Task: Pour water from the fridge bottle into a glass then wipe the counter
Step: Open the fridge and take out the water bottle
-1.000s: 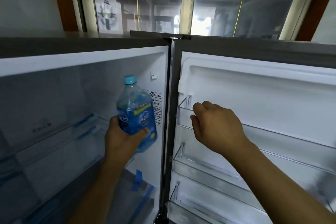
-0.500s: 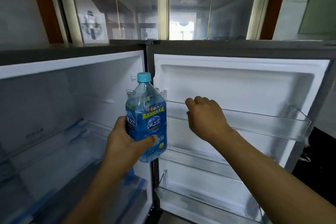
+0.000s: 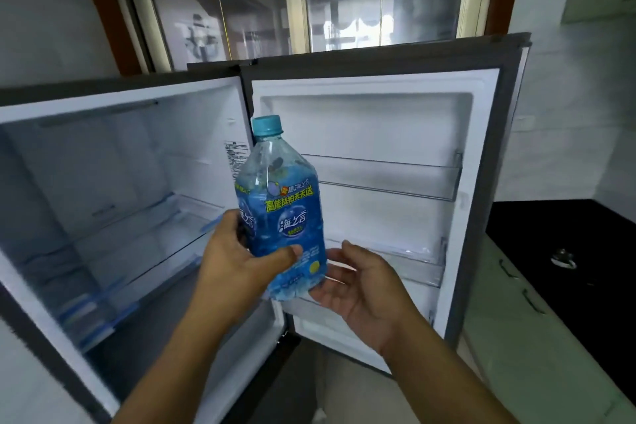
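Now we hold the bottle (image 3: 275, 169) upright in front of the open fridge (image 3: 103, 155), level with the seam between its main compartment and its swung-out door (image 3: 378, 120). Our left hand (image 3: 234, 265) grips the bottle round its lower half. The thumb lies across the front of the blue label (image 3: 292, 217), and the other fingers wrap round the far side, showing only at the label's left edge. The teal cap (image 3: 266, 125) sits on the neck. Above the label the bottle is clear plastic, and its base pokes out below our left hand.

Our right hand (image 3: 364, 289) is turned palm up, just beside and under that base, with its fingers loosely spread and relaxed. Whether they actually touch the plastic, we cannot tell.

Inside the fridge we see glass shelves (image 3: 148, 234) edged in blue. On the door, clear door shelves (image 3: 389, 179) run across behind the bottle. To the right of the door lies the black counter (image 3: 550, 234), well apart from the bottle, with pale green drawer fronts (image 3: 509, 303) and their dark handles beneath it. Above the fridge stands a window (image 3: 344, 3) in a pale frame, its glass hazy.
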Motion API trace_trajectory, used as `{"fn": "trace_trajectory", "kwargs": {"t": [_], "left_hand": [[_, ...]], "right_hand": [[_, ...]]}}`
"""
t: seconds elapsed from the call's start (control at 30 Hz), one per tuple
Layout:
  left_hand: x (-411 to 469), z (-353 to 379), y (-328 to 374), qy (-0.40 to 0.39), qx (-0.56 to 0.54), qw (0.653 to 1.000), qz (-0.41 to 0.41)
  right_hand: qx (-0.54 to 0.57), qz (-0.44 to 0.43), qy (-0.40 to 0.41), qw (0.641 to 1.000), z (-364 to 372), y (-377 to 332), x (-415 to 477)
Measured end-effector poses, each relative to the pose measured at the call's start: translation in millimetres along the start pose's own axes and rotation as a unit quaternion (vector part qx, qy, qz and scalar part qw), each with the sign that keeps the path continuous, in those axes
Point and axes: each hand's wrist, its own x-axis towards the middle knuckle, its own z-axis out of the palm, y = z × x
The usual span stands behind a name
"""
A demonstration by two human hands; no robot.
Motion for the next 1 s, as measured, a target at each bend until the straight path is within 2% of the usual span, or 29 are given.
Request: {"fn": "trace_trajectory", "kwargs": {"t": [0.23,0.5,0.77,0.97,1.0], "left_hand": [[-62,4,13,-0.025,0.007,1.0,-0.015],[-106,17,9,-0.113,-0.024,0.993,0.021],[-161,44,7,-0.244,-0.064,0.967,0.043],[-228,97,13,-0.358,-0.093,0.928,0.048],[-249,112,24,-0.392,-0.102,0.912,0.063]], "right_hand": [[0.08,0.087,-0.017,0.993,-28,17,-52],[0.16,0.061,0.01,0.985,-55,48,-111],[0.173,-0.017,0.14,0.975,-84,86,-198],[0.221,-0.078,0.267,0.935,-122,108,-295],[0.23,-0.103,0.292,0.923,-133,113,-322]]}}
